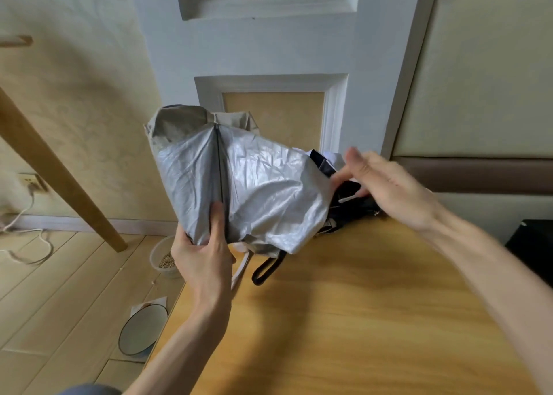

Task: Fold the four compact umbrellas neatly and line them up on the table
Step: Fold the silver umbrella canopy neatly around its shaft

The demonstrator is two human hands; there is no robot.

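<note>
**Silver umbrella (pixel 254 185) held up over the desk's left edge**

From the head camera, the silver umbrella is off the desk (pixel 344 319) and in the air. It is half collapsed, its crumpled shiny cloth billowing out to both sides of one dark rib that runs straight up the middle. The top end shows a duller grey-beige lining. The left grip (pixel 203 254) is clamped on the lower end of the bundle, thumb lying flat along that rib and fingers wrapped round behind. A black strap loop (pixel 266 270) and a pale strap (pixel 241 270) hang down beneath it, the black one reaching the desk top.

The right grip (pixel 386 185) is at the right-hand edge of the silver cloth, fingers apart and stretched out. It is blurred, so I cannot say whether the fingertips touch anything. Just under it, a black umbrella (pixel 350 206) lies in a loose heap at the back of the desk, partly hidden by the silver cloth.

Down on the wooden floor to the left stand a small bowl of grains (pixel 163 258) and, nearer, a dark-rimmed plate (pixel 143 328). A slanted wooden leg (pixel 59 179) crosses in front of the wall, and a white cable (pixel 27 245) trails across the floor from a wall socket (pixel 31 182). A white panelled door (pixel 269 50) stands behind the umbrellas.
</note>
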